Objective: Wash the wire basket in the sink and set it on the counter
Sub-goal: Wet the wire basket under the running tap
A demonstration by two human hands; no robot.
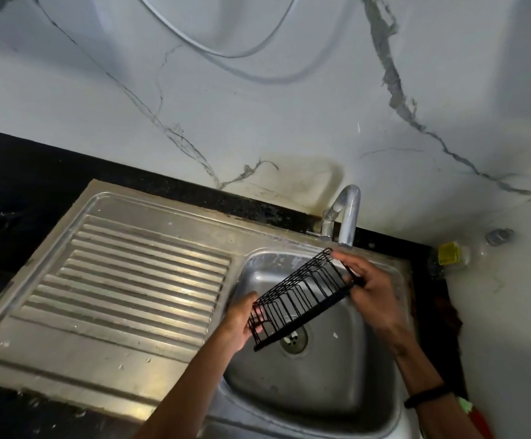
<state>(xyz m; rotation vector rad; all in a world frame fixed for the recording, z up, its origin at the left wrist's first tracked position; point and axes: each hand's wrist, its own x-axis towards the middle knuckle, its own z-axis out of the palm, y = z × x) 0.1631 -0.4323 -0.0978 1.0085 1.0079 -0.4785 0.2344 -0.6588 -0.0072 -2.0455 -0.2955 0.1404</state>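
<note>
A black wire basket (299,299) hangs tilted over the steel sink (318,388), its upper end just below the tap spout (348,217). My left hand (242,321) grips the basket's lower left end. Its upper right end is held by my right hand (368,293), fingers curled round the rim. No water stream shows from the tap. The drain (294,339) lies beneath the basket.
A ribbed steel drainboard (131,280) lies left of the basin, set into a black counter (11,191). A marble-patterned wall rises behind, with a hose loop up high. A jar with a yellow label (448,255) sits in the right corner.
</note>
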